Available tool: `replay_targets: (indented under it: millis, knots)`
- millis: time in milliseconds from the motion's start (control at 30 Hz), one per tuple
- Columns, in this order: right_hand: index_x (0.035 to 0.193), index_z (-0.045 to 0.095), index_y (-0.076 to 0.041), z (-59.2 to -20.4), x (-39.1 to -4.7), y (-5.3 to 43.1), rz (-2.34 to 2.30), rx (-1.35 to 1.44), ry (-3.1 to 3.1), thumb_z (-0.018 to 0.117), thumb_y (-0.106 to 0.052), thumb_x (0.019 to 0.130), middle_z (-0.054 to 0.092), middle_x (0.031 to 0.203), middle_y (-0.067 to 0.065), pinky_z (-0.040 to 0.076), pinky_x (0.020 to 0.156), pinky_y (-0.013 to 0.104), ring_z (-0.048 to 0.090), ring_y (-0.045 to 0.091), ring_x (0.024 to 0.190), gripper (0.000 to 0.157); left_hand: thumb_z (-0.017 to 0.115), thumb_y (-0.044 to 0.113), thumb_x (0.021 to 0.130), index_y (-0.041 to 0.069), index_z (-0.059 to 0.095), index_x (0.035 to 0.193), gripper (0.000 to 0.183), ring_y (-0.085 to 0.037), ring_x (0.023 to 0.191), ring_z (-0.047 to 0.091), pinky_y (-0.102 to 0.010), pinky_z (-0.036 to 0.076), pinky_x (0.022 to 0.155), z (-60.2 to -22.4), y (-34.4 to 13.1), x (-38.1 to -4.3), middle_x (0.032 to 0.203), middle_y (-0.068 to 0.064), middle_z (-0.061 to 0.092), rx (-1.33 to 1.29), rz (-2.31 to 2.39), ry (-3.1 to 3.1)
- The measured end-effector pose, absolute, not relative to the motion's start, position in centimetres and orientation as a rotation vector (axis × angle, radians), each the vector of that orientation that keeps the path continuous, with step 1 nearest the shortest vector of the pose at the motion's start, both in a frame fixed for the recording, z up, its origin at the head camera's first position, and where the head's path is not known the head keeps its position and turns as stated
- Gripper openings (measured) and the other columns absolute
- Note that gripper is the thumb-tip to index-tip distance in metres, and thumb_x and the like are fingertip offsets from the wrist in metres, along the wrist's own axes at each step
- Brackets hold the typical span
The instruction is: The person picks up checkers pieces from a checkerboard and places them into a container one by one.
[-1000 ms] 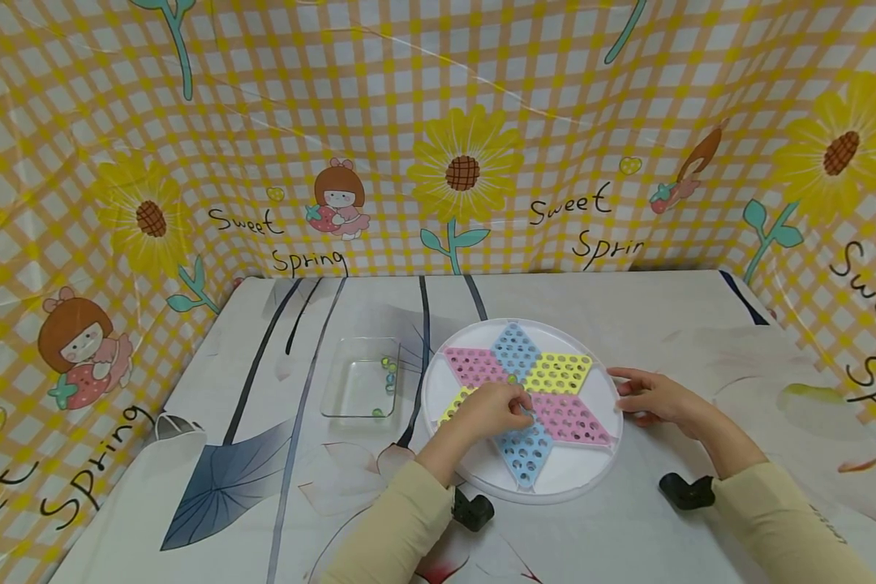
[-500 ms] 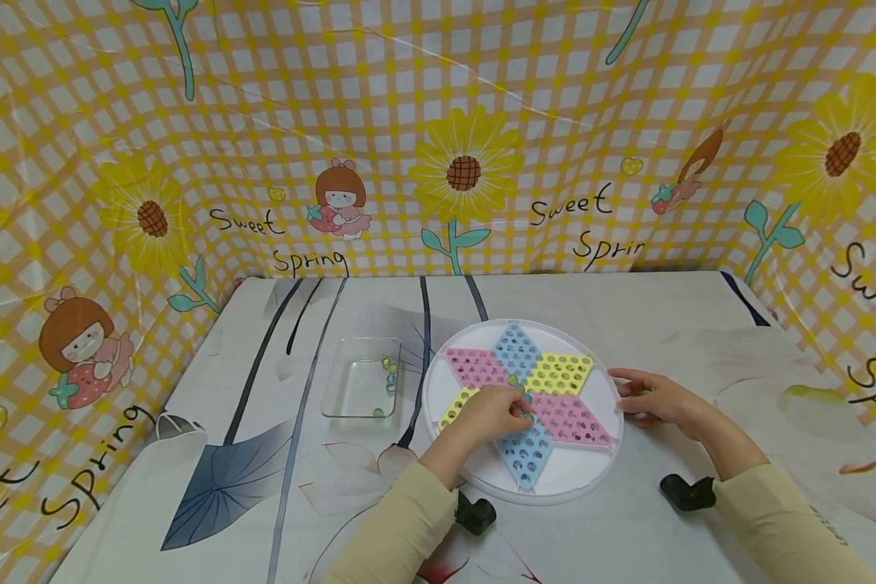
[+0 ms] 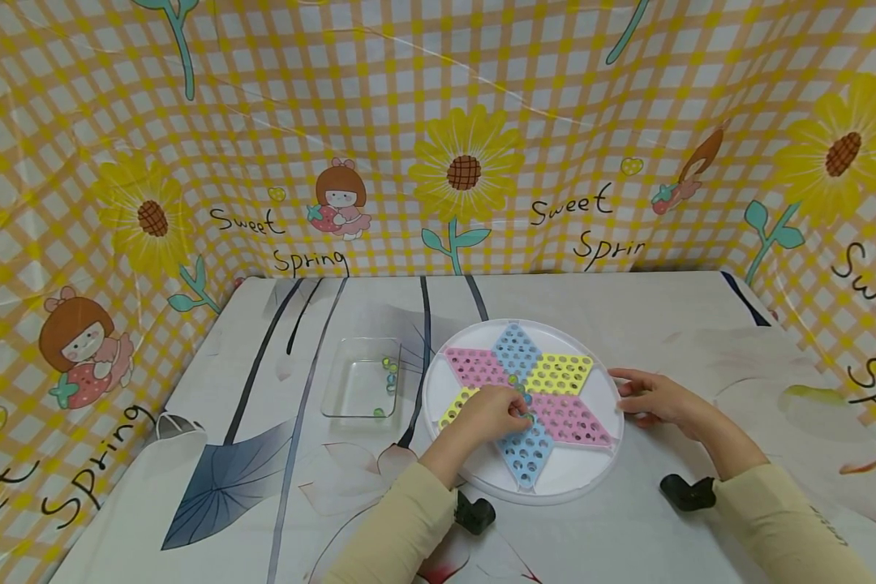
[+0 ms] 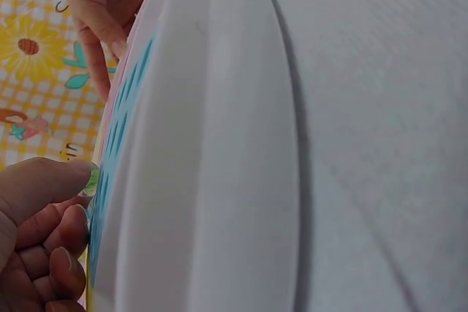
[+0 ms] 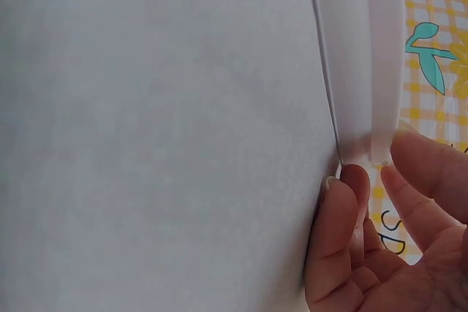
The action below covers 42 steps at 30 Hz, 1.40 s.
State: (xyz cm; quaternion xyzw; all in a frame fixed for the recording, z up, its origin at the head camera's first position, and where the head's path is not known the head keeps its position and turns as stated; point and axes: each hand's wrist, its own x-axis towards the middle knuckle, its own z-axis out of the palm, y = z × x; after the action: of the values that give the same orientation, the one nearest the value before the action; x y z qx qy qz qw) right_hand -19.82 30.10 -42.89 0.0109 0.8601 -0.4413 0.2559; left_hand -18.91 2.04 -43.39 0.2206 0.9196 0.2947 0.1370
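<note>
A round white Chinese checkers board (image 3: 453,454) lies on the table, its holed star in blue, pink and yellow. My left hand (image 3: 491,412) reaches over its middle with curled fingers. Between thumb and fingertips it pinches a green marble (image 4: 92,180), low over the blue holes in the left wrist view. Other marbles (image 3: 513,380) sit in a line just beyond these fingertips, partly covered by the hand. My right hand (image 3: 653,397) holds the board's right rim (image 5: 384,107), thumb at the upper edge and curled fingers at the lower edge.
A clear rectangular tray (image 3: 343,389) stands left of the board, with several marbles (image 3: 390,377) along its right side. Black wrist-worn pieces (image 3: 686,491) show near both sleeves. A checked cloth (image 3: 380,97) hangs behind the table.
My left fingertips have shifted slightly toward me over the board, so more of the marbles beyond them show. The right hand keeps its place at the rim.
</note>
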Motion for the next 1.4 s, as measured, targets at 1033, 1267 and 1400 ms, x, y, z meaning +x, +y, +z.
replay_targets:
  millis: [1033, 1267, 1400]
  knots:
    - [0.142, 0.021, 0.002, -42.8, -20.0, 30.1, -1.174, 0.026, 2.336, 0.060, -0.018, 0.087, 0.041, 0.117, 0.021, 0.046, 0.068, 0.028, 0.047, 0.021, 0.087, 0.070, 0.064, 0.021, 0.084, 0.010, 0.066, 0.087, 0.011, -0.005, 0.060, 0.042, -0.017, 0.034, 0.055, -41.6, -1.9, -20.5, 0.068, 0.006, 0.052, 0.603, 1.032, 2.670]
    - [0.142, 0.021, 0.002, -42.8, -19.9, 30.1, -1.172, 0.018, 2.340, 0.059, -0.018, 0.088, 0.041, 0.117, 0.022, 0.046, 0.068, 0.028, 0.047, 0.020, 0.087, 0.069, 0.064, 0.019, 0.084, 0.009, 0.066, 0.087, 0.010, -0.007, 0.063, 0.045, -0.018, 0.037, 0.056, -41.5, -3.5, -20.9, 0.071, 0.004, 0.054, 0.530, 1.126, 2.656]
    - [0.142, 0.021, 0.002, -42.8, -19.9, 30.1, -1.163, 0.025, 2.347, 0.058, -0.018, 0.088, 0.041, 0.117, 0.022, 0.046, 0.068, 0.028, 0.047, 0.021, 0.087, 0.068, 0.065, 0.021, 0.084, 0.009, 0.066, 0.090, 0.014, -0.008, 0.068, 0.046, -0.019, 0.038, 0.059, -41.2, -4.2, -20.9, 0.075, 0.003, 0.054, 0.477, 1.153, 2.647]
